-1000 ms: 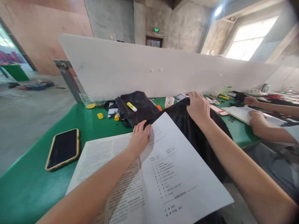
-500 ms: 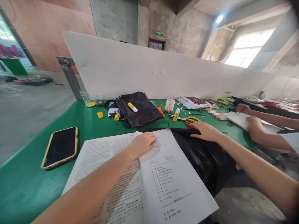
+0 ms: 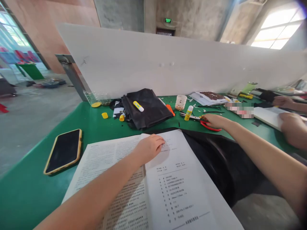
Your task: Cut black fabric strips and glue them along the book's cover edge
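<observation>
My left hand (image 3: 150, 147) lies across the inner fold of an open book (image 3: 177, 179), fingers lightly bent and resting on the right-hand page. Nothing is held in it. At the far side of the table, my right hand (image 3: 217, 122) closes on the handle of a pair of scissors (image 3: 211, 126) with red and yellow grips. Its fingertips are partly hidden by the handle. The scissor blades point left, behind an upright glue stick (image 3: 188, 113). Black sheet material (image 3: 220, 156) spreads under the book and below my right forearm.
A phone (image 3: 64, 150) lies left of the book. Beyond it are folded black material (image 3: 146, 108) with a second glue stick (image 3: 138, 106) on top, yellow caps (image 3: 105, 115) and a plastic cup (image 3: 180, 103). A white panel (image 3: 144, 60) stands behind. Another person's hand (image 3: 294, 127) is at right.
My right hand has gone from lying spread beside the scissors to closing on their handle. My left hand stays on the book. The view has shifted slightly.
</observation>
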Motion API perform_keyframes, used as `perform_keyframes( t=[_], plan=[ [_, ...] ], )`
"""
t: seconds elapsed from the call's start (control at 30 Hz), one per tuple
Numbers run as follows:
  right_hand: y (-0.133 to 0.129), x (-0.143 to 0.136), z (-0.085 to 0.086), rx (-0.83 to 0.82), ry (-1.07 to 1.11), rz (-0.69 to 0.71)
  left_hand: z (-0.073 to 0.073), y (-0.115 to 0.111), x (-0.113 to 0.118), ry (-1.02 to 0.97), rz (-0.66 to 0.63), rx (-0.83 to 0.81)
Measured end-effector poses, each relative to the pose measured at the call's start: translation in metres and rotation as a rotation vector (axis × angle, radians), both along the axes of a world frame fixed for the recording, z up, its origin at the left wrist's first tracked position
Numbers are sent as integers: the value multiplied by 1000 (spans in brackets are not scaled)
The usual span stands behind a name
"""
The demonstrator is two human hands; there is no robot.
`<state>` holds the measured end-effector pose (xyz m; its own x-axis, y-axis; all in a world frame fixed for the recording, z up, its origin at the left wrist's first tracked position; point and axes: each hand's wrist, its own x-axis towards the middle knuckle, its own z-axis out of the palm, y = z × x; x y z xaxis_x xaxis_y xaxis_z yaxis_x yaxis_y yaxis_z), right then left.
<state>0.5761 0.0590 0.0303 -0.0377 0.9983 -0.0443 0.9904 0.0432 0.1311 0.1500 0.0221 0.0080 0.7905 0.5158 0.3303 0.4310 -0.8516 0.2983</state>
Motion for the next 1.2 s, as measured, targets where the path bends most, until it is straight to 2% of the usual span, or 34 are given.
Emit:
perform_keyframes(
  t=[0.2,0.37,0.57,0.67,0.83,0.97,1.1,1.2],
  plan=[
    [19,4,6,-169,-75,-52,-1,2,-1,-3,-2,-22],
    [29,3,10,-194,-132,-66,-1,2,0,-18,2,-40],
    [16,7,13,-197,-73,-69,1,2,1,-29,14,-66],
    [1,3,20,-115,-36,-69,1,2,2,-25,14,-70],
    [-31,-2,40,62,-16,-123,3,1,4,-8,24,-46],
    [-72,0,54,170,-44,-240,4,1,4,3,4,-23],
    [-134,-4,66,364,-65,-439,5,0,4,43,3,68],
    [-196,-19,72,619,103,-579,10,-6,7,170,16,281]
  ],
)
